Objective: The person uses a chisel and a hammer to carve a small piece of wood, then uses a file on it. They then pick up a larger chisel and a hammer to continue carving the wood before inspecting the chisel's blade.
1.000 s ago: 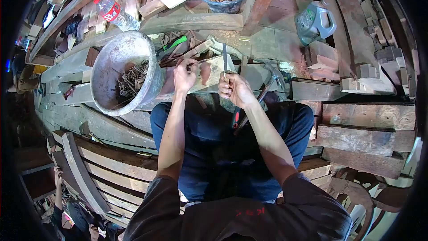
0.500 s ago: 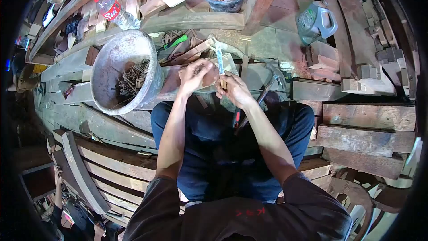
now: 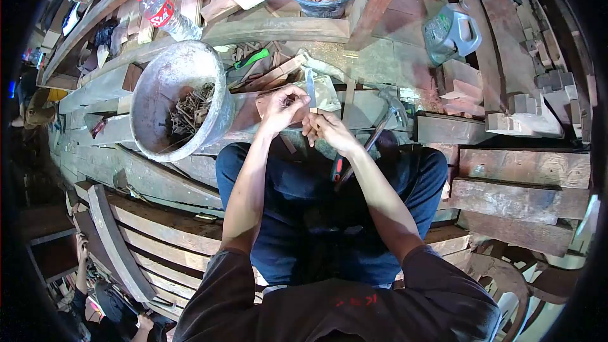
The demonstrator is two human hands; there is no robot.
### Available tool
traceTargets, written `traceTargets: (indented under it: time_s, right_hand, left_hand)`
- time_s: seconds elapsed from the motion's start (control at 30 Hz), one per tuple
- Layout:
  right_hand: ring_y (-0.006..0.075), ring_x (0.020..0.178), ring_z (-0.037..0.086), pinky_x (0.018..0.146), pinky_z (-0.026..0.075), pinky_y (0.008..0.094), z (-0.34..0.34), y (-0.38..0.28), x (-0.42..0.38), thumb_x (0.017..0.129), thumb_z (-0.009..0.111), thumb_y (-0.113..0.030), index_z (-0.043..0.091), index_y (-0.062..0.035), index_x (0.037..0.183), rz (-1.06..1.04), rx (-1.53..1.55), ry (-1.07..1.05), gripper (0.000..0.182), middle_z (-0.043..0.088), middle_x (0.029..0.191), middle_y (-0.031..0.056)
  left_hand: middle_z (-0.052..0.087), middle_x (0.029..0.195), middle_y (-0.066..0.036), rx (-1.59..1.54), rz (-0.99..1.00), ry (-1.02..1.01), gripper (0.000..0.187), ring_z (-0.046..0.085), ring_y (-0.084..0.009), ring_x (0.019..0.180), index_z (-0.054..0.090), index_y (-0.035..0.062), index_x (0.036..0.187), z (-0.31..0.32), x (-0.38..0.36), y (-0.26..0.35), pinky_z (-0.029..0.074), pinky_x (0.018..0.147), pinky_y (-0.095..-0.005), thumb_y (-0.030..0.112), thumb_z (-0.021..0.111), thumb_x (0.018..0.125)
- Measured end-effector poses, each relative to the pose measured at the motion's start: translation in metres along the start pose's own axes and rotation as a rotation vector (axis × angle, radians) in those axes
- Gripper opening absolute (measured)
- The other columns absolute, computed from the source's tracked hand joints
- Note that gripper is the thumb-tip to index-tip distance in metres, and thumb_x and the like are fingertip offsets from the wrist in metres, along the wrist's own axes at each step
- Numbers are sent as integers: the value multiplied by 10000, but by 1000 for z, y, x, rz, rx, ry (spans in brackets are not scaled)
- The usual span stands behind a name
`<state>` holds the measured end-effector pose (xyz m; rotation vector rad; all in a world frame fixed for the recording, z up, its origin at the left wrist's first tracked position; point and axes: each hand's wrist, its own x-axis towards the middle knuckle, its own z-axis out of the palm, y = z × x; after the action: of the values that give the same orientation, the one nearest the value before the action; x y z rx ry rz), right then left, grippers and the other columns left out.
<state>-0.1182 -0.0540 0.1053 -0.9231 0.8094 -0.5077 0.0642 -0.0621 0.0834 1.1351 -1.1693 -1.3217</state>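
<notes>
A narrow flat metal blade (image 3: 310, 87) points away from me between my hands. My right hand (image 3: 329, 132) is closed round its lower end, where a small light wooden part shows. Beside the blade, my left hand (image 3: 283, 109) has its fingers curled and pressed together; what they hold, if anything, is too small to make out. Under and behind the hands lie a pale board (image 3: 327, 94) and wooden pieces. A hammer (image 3: 373, 133) with a red and black grip leans by my right thigh.
A large grey bucket (image 3: 218, 104) with small wood pieces stands at the left. Further off are a plastic bottle (image 3: 166, 15), a basin (image 3: 323, 7) of wood bits, a green-handled tool (image 3: 252, 59) and a jug (image 3: 451, 33). Another person's hand (image 3: 82, 247) shows at lower left.
My left hand has moved slightly right, up to the blade, and its fingers have closed more. My right hand has shifted a little lower, and the blade stands more upright.
</notes>
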Motion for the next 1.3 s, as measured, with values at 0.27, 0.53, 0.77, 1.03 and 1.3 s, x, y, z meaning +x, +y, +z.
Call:
traceTargets:
  time_s: [0.27,0.53,0.77,1.03,1.3]
  right_hand:
    - [134,637,499,577,429,292,-1,3,1,1039,398,-241,505,-52,905,-127,23,8,255,514,734,36]
    - [147,637,503,579,426,305,-9,5,4,1028,449,-302,503,-68,894,-101,243,22,275,506,707,31]
    - [135,633,510,569,430,287,-10,11,6,1038,433,-293,508,-72,900,-88,165,32,272,522,720,25]
    - [108,646,530,576,437,254,-5,10,6,1047,420,-276,569,-37,942,-111,38,-17,300,585,776,41]
    - [102,655,537,604,448,257,-14,11,19,1053,408,-321,586,-17,966,-120,15,-19,362,628,794,64]
  left_hand:
    - [638,886,30,-63,-38,61,138,537,-40,872,666,37,950,3,1,11,412,803,-212,167,620,953]
    - [659,905,19,156,-61,215,124,562,-70,840,677,42,967,-9,3,-7,449,774,-244,128,591,946]
    - [637,839,47,132,-81,43,131,541,-36,770,686,48,964,-2,1,-5,442,712,-217,165,629,942]
    - [607,774,38,-167,-306,-211,150,518,-32,687,665,60,956,-1,-4,11,397,607,-201,209,646,947]
    - [633,825,9,-283,-315,-206,181,548,-62,750,658,47,985,-3,0,16,415,681,-220,222,634,948]
